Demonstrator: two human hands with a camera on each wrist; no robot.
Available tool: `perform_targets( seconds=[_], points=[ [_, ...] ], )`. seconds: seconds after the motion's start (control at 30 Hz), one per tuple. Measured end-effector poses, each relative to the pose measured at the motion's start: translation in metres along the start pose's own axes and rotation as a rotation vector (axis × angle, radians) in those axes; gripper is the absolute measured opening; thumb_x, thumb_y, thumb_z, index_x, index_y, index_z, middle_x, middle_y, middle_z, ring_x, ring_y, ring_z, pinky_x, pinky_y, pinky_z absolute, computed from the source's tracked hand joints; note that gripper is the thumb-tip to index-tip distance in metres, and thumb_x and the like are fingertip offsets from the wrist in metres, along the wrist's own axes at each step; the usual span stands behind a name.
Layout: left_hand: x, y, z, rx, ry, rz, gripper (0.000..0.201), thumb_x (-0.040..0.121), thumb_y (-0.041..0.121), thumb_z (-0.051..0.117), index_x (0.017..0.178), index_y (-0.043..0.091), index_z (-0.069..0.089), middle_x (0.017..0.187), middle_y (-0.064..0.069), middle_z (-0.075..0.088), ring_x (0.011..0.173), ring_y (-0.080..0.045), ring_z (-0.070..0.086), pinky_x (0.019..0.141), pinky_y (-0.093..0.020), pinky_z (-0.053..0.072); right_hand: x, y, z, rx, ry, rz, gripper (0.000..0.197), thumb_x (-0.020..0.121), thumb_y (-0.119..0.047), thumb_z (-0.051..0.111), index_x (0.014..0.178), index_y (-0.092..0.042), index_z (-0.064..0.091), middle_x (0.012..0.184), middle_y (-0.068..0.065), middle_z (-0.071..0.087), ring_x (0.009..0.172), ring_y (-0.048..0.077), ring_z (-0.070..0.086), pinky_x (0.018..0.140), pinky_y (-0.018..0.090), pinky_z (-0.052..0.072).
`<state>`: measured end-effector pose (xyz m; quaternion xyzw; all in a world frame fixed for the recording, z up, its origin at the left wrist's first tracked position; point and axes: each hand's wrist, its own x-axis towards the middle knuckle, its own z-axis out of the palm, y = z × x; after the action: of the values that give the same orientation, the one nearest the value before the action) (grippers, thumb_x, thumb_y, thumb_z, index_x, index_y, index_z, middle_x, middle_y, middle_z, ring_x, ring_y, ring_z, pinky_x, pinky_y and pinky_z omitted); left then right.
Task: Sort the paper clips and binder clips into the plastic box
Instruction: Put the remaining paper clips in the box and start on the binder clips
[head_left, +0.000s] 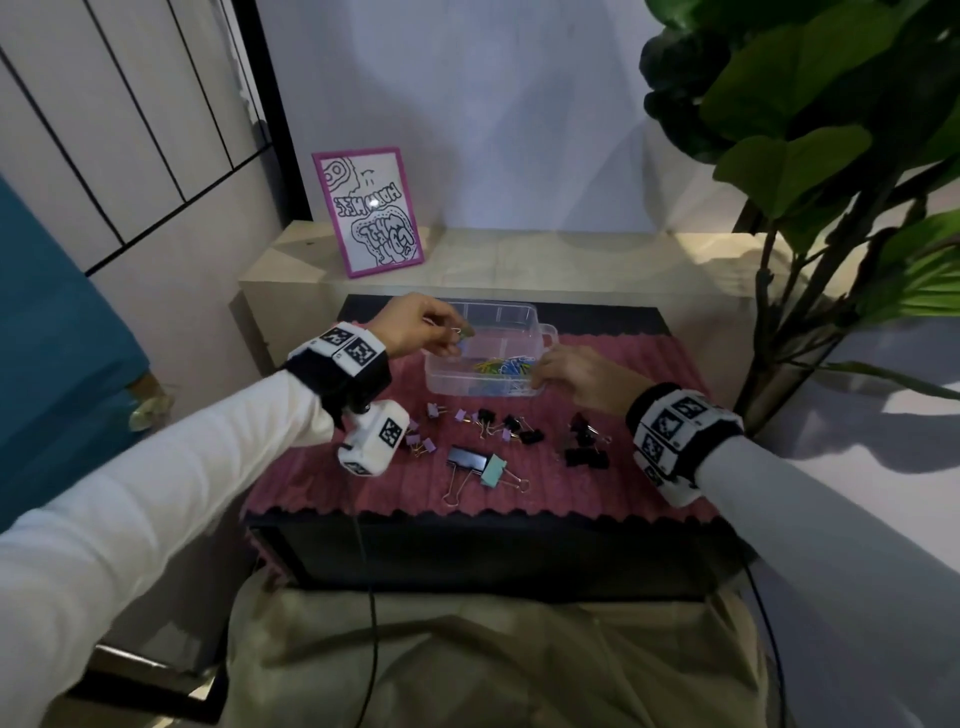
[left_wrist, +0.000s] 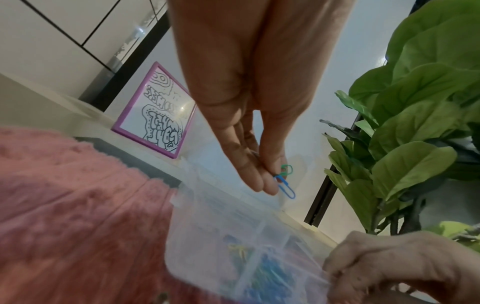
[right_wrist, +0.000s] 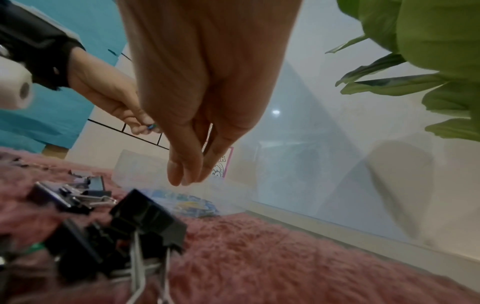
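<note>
Paper clips (head_left: 503, 367) in yellow, green and blue were already heaped in the near compartments of the plastic box (head_left: 545, 332), which stood at the far middle of the pink mat (head_left: 649, 499) covering the worktop; that part of the sorting was judged well advanced, though whether every paper clip had been gathered could not be told.

To the left of the box, the left hand (head_left: 415, 325) was held above its left rim, with a blue paper clip (left_wrist: 285, 186) and a green paper clip (left_wrist: 287, 169) pinched between thumb and fingertips (left_wrist: 267, 186); these two were not yet dropped in.

In front of the box, the binder clips were all seen loose on the mat, none inside as far as could be made out: small purple binder clips (head_left: 422, 441) to the near left, a large dark binder clip (head_left: 466, 460) and a teal binder clip (head_left: 493, 472) nearer the mat's front edge, and black binder clips (head_left: 586, 448) to the near right. The far compartments of the box appeared unfilled. The binder-clip half of the task was therefore judged untouched.

At the right near corner of the box, the right hand (head_left: 576, 379) was held with its fingers curled together at the wall; whether the wall or a clip was gripped could not be told.
</note>
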<state>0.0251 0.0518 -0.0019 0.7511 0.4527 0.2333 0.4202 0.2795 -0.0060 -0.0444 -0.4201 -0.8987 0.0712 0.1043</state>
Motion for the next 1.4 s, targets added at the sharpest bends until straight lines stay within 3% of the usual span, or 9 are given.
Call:
perform_targets(
  seconds=[0.23,0.33,0.47,0.57,0.77,1.0,1.17,1.23,1.4],
  points=[
    [0.029,0.009,0.013,0.172,-0.029,-0.008,0.021,0.085,-0.002,0.054,0.104,-0.005,0.062,0.094,-0.019,0.065,0.05,0.006,0.063,0.054,-0.006,0.051,-0.029,-0.021,-0.011,-0.067,0.043,0.019,0.022,0.084,0.002,0.05,0.098,-0.005,0.065,0.108,0.011,0.064,0.106,0.023,0.054,0.092,0.027,0.043],
    [0.032,0.007,0.023,0.288,-0.06,0.005,0.02,0.084,0.001,0.056,0.102,-0.001,0.065,0.096,-0.023,0.069,0.05,0.005,0.062,0.056,-0.007,0.052,-0.036,-0.027,-0.013,-0.082,-0.18,0.111,0.01,0.084,-0.012,0.057,0.092,-0.009,0.062,0.098,0.003,0.058,0.099,0.02,0.053,0.085,0.034,0.046],
    [0.027,0.009,0.033,0.564,-0.194,0.017,0.026,0.082,0.004,0.058,0.107,0.009,0.066,0.11,-0.012,0.068,0.091,-0.017,0.066,0.075,-0.015,0.046,-0.034,-0.026,-0.012,-0.049,-0.347,0.219,0.012,0.08,-0.015,0.062,0.091,-0.01,0.062,0.097,0.001,0.055,0.1,0.016,0.05,0.074,0.024,0.034],
    [0.02,0.008,0.032,0.62,-0.275,0.052,0.035,0.084,0.005,0.056,0.117,0.013,0.06,0.117,-0.007,0.066,0.108,-0.019,0.061,0.091,-0.02,0.041,-0.033,-0.028,-0.004,-0.136,-0.313,0.215,0.019,0.08,-0.016,0.058,0.099,-0.011,0.058,0.105,0.005,0.057,0.103,0.019,0.049,0.072,0.027,0.038],
    [-0.01,0.0,0.023,0.624,-0.191,0.14,0.034,0.084,0.015,0.06,0.117,0.01,0.058,0.12,-0.006,0.064,0.107,-0.019,0.06,0.086,-0.019,0.039,-0.028,-0.028,0.007,-0.2,-0.271,0.205,0.02,0.079,-0.018,0.057,0.097,-0.009,0.056,0.102,0.006,0.056,0.102,0.021,0.049,0.074,0.028,0.037],
    [-0.014,-0.014,0.02,0.727,-0.126,0.211,0.033,0.081,-0.004,0.056,0.111,0.007,0.063,0.107,-0.012,0.07,0.094,-0.022,0.067,0.086,-0.022,0.048,-0.032,-0.013,-0.001,0.281,-0.163,0.355,0.022,0.076,-0.006,0.068,0.066,-0.019,0.053,0.069,-0.012,0.053,0.063,-0.002,0.053,0.061,0.012,0.036],
    [-0.006,-0.012,0.016,0.747,-0.151,0.229,0.032,0.081,-0.003,0.058,0.111,0.006,0.063,0.105,-0.012,0.071,0.091,-0.021,0.068,0.08,-0.017,0.044,-0.039,-0.009,-0.017,0.377,-0.061,0.47,0.01,0.074,-0.007,0.071,0.074,-0.012,0.063,0.075,0.001,0.066,0.07,0.002,0.059,0.073,0.016,0.044],
    [-0.007,-0.013,0.015,0.734,-0.143,0.23,0.032,0.081,-0.002,0.058,0.112,0.006,0.063,0.106,-0.012,0.071,0.092,-0.021,0.068,0.083,-0.019,0.046,-0.033,-0.011,-0.026,0.386,0.012,0.467,0.009,0.073,-0.007,0.072,0.079,-0.004,0.066,0.067,-0.006,0.062,0.059,-0.009,0.056,0.061,0.002,0.04],
    [-0.012,-0.017,0.01,0.731,-0.149,0.223,0.031,0.081,0.0,0.06,0.111,0.007,0.063,0.106,-0.013,0.07,0.093,-0.023,0.068,0.091,-0.025,0.048,0.007,-0.016,-0.049,0.466,0.224,0.443,0.005,0.077,0.0,0.065,0.08,-0.004,0.063,0.074,0.008,0.067,0.05,-0.008,0.057,0.048,0.001,0.041]
  ],
)
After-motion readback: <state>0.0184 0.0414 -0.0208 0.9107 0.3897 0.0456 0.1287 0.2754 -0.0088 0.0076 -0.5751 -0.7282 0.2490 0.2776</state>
